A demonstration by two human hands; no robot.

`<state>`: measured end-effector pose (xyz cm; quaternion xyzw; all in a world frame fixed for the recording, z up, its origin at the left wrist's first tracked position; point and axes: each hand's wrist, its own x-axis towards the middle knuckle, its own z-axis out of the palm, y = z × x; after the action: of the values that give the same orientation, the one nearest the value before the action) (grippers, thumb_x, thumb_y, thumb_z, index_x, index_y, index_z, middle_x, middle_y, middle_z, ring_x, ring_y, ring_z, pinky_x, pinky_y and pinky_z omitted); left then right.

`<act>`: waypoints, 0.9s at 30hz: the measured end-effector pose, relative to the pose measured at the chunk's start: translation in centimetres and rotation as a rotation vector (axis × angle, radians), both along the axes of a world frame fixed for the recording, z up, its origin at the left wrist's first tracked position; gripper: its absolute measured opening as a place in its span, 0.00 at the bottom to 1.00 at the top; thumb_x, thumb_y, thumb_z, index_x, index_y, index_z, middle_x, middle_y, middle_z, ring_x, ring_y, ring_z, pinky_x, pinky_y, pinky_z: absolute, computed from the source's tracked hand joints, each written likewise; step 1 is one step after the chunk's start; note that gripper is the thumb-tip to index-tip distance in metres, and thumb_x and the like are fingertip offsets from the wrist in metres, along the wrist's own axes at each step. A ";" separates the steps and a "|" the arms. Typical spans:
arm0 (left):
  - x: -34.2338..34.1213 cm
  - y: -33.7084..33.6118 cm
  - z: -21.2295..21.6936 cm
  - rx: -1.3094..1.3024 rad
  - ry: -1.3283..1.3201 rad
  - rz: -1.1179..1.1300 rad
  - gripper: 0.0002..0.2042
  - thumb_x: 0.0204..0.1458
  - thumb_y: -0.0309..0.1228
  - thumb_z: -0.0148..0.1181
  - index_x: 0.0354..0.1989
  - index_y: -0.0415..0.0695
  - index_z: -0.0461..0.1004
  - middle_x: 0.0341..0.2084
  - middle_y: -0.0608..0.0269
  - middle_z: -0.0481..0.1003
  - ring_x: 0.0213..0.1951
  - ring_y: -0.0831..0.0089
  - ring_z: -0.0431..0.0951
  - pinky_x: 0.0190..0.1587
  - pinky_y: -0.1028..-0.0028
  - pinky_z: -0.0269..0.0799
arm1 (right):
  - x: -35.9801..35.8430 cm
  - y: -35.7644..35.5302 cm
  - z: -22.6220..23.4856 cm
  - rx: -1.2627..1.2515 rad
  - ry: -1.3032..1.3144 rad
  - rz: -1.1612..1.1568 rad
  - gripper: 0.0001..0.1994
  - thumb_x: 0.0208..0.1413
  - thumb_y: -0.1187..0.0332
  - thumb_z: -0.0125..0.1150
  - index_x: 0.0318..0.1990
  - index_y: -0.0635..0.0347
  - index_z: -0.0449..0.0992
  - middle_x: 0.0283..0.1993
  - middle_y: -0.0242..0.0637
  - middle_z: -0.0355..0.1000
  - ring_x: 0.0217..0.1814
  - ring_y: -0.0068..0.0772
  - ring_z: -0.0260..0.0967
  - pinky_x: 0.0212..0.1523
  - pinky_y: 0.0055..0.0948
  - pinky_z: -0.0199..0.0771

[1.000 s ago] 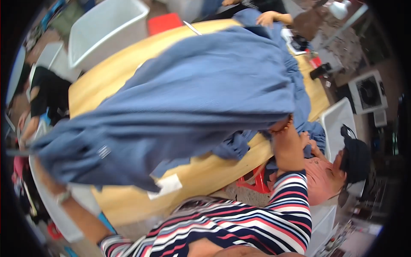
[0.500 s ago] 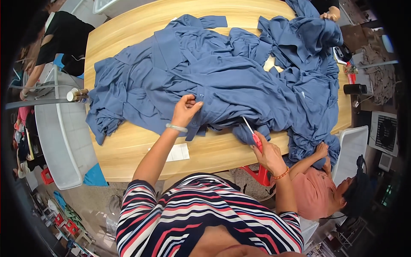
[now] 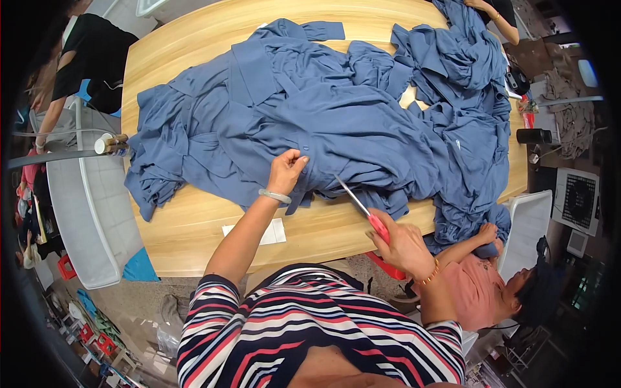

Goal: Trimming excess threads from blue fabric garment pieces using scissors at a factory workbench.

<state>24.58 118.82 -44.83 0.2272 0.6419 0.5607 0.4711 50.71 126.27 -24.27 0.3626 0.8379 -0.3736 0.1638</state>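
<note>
A heap of blue garments (image 3: 310, 123) covers most of a long wooden table (image 3: 194, 226). My left hand (image 3: 286, 171) pinches the near edge of the blue cloth at a small button. In my right hand (image 3: 398, 242) I hold scissors with red handles (image 3: 363, 210), blades pointing up-left toward the cloth just right of my left hand. A white paper slip (image 3: 268, 231) lies on the table near my left forearm.
A white plastic crate (image 3: 90, 213) stands left of the table. A person in a pink top (image 3: 482, 288) crouches at the right, touching hanging cloth. Another person in black (image 3: 84, 64) sits at the far left. A hand (image 3: 482, 6) reaches the cloth far right.
One second ago the blue garment was lifted and spread in the air. It now lies on the table, my left hand pinches its edge, and the scissors have come closer to the cloth.
</note>
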 end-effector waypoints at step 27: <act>-2.1 5.7 0.9 0.120 -0.967 0.483 0.11 0.53 0.26 0.62 0.35 0.37 0.65 0.37 0.48 0.72 0.42 0.49 0.79 0.41 0.61 0.82 | -3.3 2.6 -3.5 0.120 0.169 0.017 0.21 0.56 0.62 0.58 0.55 0.57 0.65 0.30 0.53 0.74 0.36 0.58 0.72 0.36 0.47 0.70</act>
<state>22.49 124.47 -43.96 -0.1844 0.3529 0.7292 0.5566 47.39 128.90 -27.78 0.3320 0.8726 -0.3506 0.0739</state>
